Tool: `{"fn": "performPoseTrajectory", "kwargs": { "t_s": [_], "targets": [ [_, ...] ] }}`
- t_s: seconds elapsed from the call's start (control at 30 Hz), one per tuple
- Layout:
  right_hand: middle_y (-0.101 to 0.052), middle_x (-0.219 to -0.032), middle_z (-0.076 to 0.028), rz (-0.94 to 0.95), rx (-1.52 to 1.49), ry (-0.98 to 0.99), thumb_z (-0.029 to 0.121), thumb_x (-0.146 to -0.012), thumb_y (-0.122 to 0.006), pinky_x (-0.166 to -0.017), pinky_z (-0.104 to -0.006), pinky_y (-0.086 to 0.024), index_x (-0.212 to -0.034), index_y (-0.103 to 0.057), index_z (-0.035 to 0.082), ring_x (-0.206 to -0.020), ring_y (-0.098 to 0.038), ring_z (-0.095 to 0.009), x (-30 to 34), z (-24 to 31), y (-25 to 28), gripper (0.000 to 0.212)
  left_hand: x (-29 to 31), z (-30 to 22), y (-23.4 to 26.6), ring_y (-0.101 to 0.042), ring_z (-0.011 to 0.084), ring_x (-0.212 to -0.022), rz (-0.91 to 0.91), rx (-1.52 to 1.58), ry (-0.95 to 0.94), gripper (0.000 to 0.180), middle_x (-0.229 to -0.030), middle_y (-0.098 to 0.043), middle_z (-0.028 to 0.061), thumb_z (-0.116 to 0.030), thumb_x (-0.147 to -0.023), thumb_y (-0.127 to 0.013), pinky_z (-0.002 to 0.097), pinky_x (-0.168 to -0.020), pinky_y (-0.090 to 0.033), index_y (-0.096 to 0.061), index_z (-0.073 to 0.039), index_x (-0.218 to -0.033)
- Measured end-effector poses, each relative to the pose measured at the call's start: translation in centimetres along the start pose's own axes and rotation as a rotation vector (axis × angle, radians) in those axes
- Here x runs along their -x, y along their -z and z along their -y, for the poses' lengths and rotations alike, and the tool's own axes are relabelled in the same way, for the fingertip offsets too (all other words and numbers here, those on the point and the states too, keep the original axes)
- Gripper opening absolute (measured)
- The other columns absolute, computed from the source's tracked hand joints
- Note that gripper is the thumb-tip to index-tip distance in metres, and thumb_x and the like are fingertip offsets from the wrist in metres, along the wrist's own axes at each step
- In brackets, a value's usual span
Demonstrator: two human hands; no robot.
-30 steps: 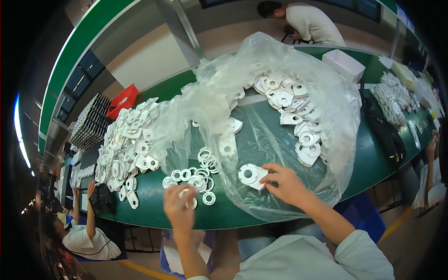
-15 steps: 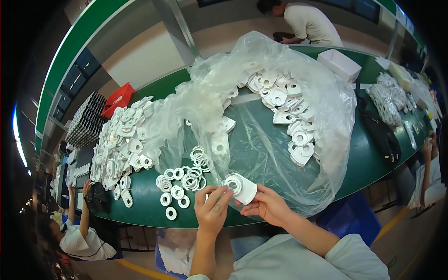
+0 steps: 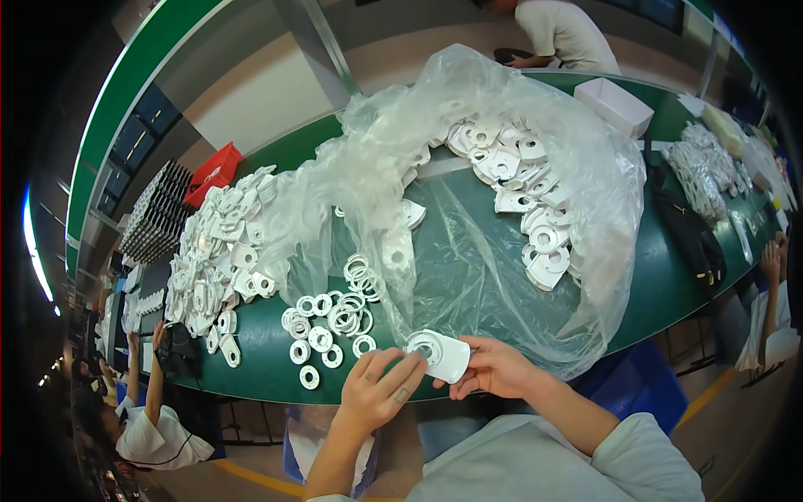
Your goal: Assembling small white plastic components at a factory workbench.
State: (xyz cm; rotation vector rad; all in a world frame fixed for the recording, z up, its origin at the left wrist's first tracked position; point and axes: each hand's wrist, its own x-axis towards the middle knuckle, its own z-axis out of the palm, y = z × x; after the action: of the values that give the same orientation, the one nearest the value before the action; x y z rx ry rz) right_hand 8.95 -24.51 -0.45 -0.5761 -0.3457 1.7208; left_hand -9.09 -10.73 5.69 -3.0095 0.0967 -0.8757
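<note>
I held a white plastic bracket plate at the near edge of the green table, at about 6 o'clock in the view. My right hand gripped its right side, thumb on top; the fingers beneath were hidden by the plate, so how many supported it could not be told. My left hand had its fingertips pressed together on the round collar at the plate's left end; whether a ring sat under them could not be made out.

At 10 o'clock from the plate lay a loose group of white rings, apart from my hands. At 12 o'clock a clear plastic bag lay open, its film blurring more white plates inside. A larger heap of finished white parts lay at 9 o'clock. A white box stood at 1 o'clock. A co-worker's arm reached up to the table edge at 8 o'clock, the body cut off by the frame rim.
</note>
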Motion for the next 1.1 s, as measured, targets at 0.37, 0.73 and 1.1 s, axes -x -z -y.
{"fn": "performPoseTrajectory", "kwargs": {
  "t_s": [0.37, 0.73, 1.1],
  "targets": [
    [-0.062, -0.092, -0.012, -0.126, 0.422, 0.038, 0.014, -0.090, -0.054, -0.064, -0.0310, -0.055, -0.110, -0.050, -0.002, -0.078, -0.066, -0.020, -1.1, 0.2, -1.8, 0.025, 0.5, -0.7, -0.3, -0.058, 0.0217, -0.086, 0.026, 0.002, -0.054, 0.038, -0.103, -0.063, 0.0055, -0.006, -0.062, -0.064, 0.0327, -0.067, -0.048, -0.065, -0.003, -0.100],
    [-0.063, -0.079, -0.008, -0.345, 0.619, 0.199, 0.011, -0.090, -0.052, -0.050, -0.0235, -0.048, -0.095, -0.055, 0.000, -0.061, -0.064, -0.013, -1.7, -0.3, -0.8, 0.012, 1.8, 0.7, -2.4, -0.062, 0.0288, -0.086, -0.210, 0.185, 0.432, 0.032, -0.096, -0.066, 0.0106, 0.011, -0.066, -0.061, 0.0354, -0.075, -0.049, -0.067, -0.005, -0.093],
    [-0.063, -0.080, -0.009, -0.384, 0.530, 0.212, 0.013, -0.091, -0.051, -0.047, -0.0265, -0.050, -0.095, -0.055, 0.000, -0.060, -0.064, -0.015, -2.0, -0.3, 0.5, 0.014, 2.3, 10.5, -3.1, -0.054, 0.0287, -0.092, 0.107, 0.118, 0.742, 0.013, -0.089, -0.062, 0.0086, -0.006, -0.069, -0.071, 0.0368, -0.079, -0.043, -0.070, -0.004, -0.081]
  ]
}}
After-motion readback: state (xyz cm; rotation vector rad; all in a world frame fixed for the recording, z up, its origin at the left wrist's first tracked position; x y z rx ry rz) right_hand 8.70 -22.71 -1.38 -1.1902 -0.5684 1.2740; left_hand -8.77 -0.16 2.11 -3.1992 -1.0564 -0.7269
